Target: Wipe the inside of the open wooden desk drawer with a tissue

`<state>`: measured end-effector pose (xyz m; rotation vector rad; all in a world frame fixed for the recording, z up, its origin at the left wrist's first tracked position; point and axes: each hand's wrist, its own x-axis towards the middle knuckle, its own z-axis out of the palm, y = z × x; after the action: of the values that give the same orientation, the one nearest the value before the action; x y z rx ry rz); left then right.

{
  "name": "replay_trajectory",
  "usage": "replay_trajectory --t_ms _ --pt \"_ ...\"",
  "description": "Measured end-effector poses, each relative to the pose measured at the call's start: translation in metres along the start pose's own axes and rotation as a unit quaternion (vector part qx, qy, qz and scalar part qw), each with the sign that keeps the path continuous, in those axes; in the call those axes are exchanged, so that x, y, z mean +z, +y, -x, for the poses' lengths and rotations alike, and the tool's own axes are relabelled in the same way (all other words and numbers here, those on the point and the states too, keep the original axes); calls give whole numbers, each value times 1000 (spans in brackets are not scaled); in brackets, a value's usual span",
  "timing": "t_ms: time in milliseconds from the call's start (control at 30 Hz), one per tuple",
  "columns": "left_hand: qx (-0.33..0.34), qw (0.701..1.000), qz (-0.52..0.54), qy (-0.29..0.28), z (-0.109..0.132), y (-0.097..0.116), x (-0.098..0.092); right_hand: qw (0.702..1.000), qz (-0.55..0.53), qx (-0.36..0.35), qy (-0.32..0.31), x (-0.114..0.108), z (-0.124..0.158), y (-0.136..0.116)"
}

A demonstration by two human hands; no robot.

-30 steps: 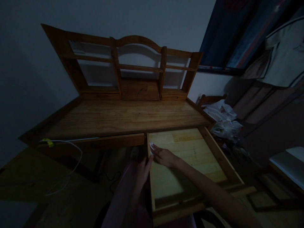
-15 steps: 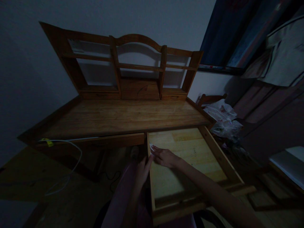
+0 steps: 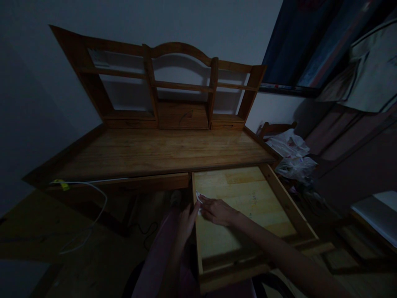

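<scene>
A wooden drawer [image 3: 242, 236] is pulled out from the right half of the desk, its pale bottom bare under my arm. Inside it, my right hand [image 3: 218, 211] presses a small white tissue or cloth [image 3: 199, 198] against the left side wall, fingers closed over it. My left hand [image 3: 187, 221] is outside the drawer, its fingers resting on the top edge of that same wall near the white piece. Whether the left fingers also grip the wall or the white piece I cannot make out.
The wooden desk [image 3: 173, 149] carries a hutch [image 3: 180, 86] with shelves. A white cable [image 3: 105, 203] with a yellow tag hangs at the left front. Plastic bags [image 3: 291, 145] rest on a chair at the right. My legs are below the drawer.
My right hand has slid slightly toward me along the drawer's left wall with the white piece. My left hand stays at nearly the same spot on the edge.
</scene>
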<state>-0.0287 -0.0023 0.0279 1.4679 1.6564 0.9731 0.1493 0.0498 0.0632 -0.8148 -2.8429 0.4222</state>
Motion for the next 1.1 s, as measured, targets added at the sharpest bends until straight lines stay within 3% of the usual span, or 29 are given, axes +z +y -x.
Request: replay_trajectory --t_ms 300,600,1100 --pt "-18 1000 11 -15 0 7 -3 1000 -3 -6 -25 5 15 -10" --pt "35 999 -23 -23 5 5 -10 999 26 -15 -43 0 24 -26" --pt "-28 999 -1 -14 4 12 -7 998 32 -23 -46 -4 36 -51"
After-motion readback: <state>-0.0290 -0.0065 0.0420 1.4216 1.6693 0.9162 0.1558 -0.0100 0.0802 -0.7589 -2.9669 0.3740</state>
